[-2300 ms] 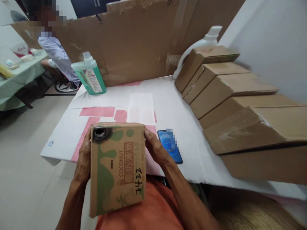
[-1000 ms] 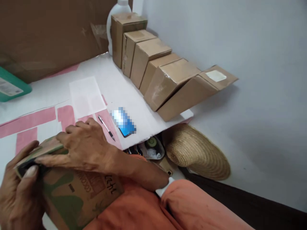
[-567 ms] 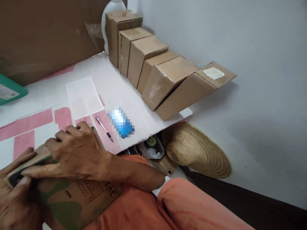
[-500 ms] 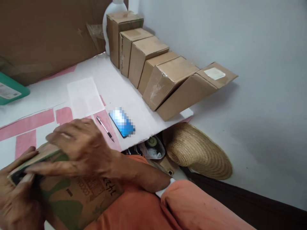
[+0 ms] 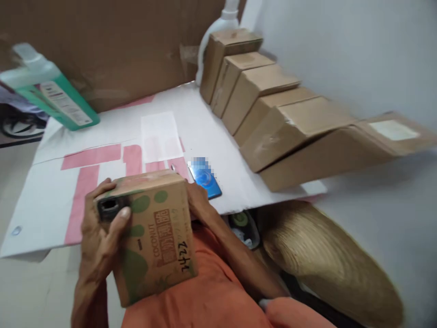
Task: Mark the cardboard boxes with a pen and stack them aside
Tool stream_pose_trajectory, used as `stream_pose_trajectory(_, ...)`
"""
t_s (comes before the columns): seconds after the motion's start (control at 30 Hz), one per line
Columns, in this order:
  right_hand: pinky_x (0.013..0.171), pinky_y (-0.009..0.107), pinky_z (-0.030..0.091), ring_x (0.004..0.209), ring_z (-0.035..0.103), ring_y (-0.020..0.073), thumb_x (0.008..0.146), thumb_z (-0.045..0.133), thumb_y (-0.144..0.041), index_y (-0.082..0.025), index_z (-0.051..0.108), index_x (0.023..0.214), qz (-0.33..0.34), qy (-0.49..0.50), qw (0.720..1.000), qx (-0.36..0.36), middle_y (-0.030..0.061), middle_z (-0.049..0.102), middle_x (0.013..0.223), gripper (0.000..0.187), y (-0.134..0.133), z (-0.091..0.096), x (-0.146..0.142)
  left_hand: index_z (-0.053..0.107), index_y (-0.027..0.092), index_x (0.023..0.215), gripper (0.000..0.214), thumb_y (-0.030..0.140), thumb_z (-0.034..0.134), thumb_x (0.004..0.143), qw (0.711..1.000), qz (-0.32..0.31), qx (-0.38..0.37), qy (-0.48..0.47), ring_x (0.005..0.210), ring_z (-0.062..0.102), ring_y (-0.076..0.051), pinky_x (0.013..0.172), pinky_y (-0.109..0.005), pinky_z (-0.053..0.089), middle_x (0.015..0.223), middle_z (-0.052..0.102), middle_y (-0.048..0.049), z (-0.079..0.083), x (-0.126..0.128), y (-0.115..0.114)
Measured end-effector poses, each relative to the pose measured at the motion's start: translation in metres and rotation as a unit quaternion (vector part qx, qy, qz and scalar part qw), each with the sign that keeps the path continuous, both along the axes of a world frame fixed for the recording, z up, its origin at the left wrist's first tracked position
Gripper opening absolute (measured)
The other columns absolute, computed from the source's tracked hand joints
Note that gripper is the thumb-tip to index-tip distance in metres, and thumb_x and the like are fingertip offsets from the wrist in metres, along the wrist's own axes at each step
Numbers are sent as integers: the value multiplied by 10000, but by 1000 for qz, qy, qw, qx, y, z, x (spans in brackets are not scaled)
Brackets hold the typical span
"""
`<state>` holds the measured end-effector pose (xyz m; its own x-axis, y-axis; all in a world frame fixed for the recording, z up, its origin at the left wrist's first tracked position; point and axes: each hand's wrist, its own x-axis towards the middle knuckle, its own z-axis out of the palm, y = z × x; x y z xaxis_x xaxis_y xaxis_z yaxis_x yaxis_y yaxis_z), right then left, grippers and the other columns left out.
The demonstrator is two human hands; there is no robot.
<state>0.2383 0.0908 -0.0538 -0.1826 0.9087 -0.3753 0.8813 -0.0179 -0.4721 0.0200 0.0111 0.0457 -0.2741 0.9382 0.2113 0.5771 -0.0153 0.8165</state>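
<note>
A brown and green coconut carton [image 5: 155, 237] with "2242" written on it rests on my lap at the edge of the low white table [image 5: 44, 205]. My left hand [image 5: 99, 232] grips its left side, thumb pressed on the dark hole near the top corner. My right hand [image 5: 198, 202] clasps the carton's right edge, fingers wrapped behind it. A blue phone [image 5: 205, 180] lies on the table just beyond my right hand.
A row of brown cardboard boxes [image 5: 273, 118] leans along the right wall. A green liquid bottle [image 5: 51, 93] stands at the back left, a white jug [image 5: 221, 27] behind the boxes. A straw hat [image 5: 327, 259] lies on the floor at right. Cardboard sheets back the table.
My right hand has left the top of the carton and now holds its right edge. The carton has turned face up. The view has swung left, showing the green bottle again.
</note>
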Motion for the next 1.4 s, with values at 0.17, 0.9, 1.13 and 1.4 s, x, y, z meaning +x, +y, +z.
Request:
stream_pose_trajectory(0.17, 658, 296, 522, 798, 786, 233, 1028, 593, -247, -205, 598, 929, -115, 142, 980, 85, 93, 816, 864, 108, 14, 4, 26, 570, 288, 1430, 609, 519, 765, 902, 999, -52, -2, -17, 1549, 493, -338, 1275, -541, 426, 1574, 575, -112, 1, 4, 1)
stream_pose_trajectory(0.9, 728, 307, 603, 771, 708, 161, 948, 724, -132, -236, 748, 951, 52, 543, 780, 308, 4, 757, 851, 107, -45, 111, -11, 461, 239, 1534, 754, 283, 764, 845, 989, -135, 26, 47, 1579, 425, -331, 1316, -552, 364, 1600, 495, -148, 11, 22, 2)
stream_pose_trajectory(1.13, 646, 282, 518, 713, 624, 136, 940, 697, -154, -232, 701, 866, -29, 516, 794, 321, -27, 662, 786, 108, -46, 116, -5, 475, 273, 1533, 757, 359, 804, 857, 992, -117, 13, 48, 1541, 481, -346, 1306, -573, 391, 1610, 515, -133, 14, 23, 4)
stream_pose_trajectory(1.4, 554, 228, 510, 730, 702, 123, 1125, 496, -366, -235, 567, 1135, -99, 509, 813, 266, 26, 754, 1058, 149, 48, 93, 16, 557, 321, 1481, 737, 488, 836, 819, 999, -22, -20, 25, 1491, 556, -388, 1267, -603, 471, 1607, 569, -100, 7, 2, -6)
